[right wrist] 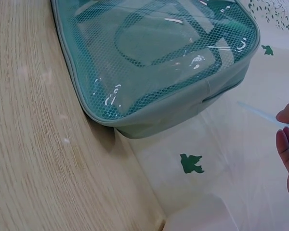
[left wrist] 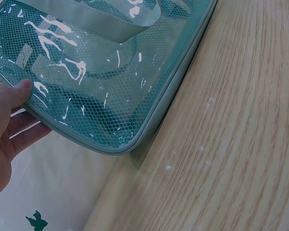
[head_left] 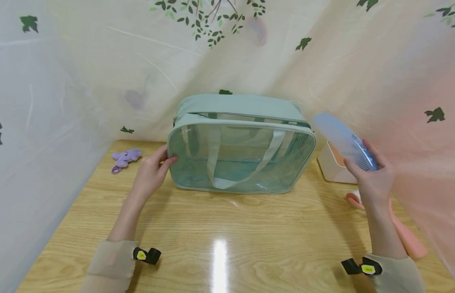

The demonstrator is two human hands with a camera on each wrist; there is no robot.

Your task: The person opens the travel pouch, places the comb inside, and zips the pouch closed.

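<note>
Centrally in the head view, bag (head_left: pixel 245 146): one, boxy, upright on the wood-grained surface (head_left: pixel 267 240), with clear plastic front, mint-green fabric top and a flat ribbon-like handle.
Left hand (head_left: pixel 152 169): one, fingers pinching the bag's left edge.
Right hand (head_left: pixel 376 177): one, fingers gripping a comb (head_left: pixel 344 140).
Comb: one, translucent blue, long, curved, fine-toothed, in the air right of the bag.
Box (head_left: pixel 331 173): one, white, smooth, round-cornered, near the bag's right side.
Plush toy (head_left: pixel 126 156): one, purple, soft, ringed, left of the left hand.
Coral item (head_left: pixel 410 240): smooth, partly behind the right forearm; count unclear.
Backdrop cloth (head_left: pixel 102 73): pale, wrinkled, printed with leaves and birds.
Bag, left wrist view: one lower corner, honeycomb mesh, glossy plastic, corded rim.
Left thumb, left wrist view: on the plastic, other fingers behind the rim.
Comb, right wrist view: one thin sliver, edge-on, pinched, apart from the bag.
Bird prints (right wrist: pixel 190 163), right wrist view: two, green.
</note>
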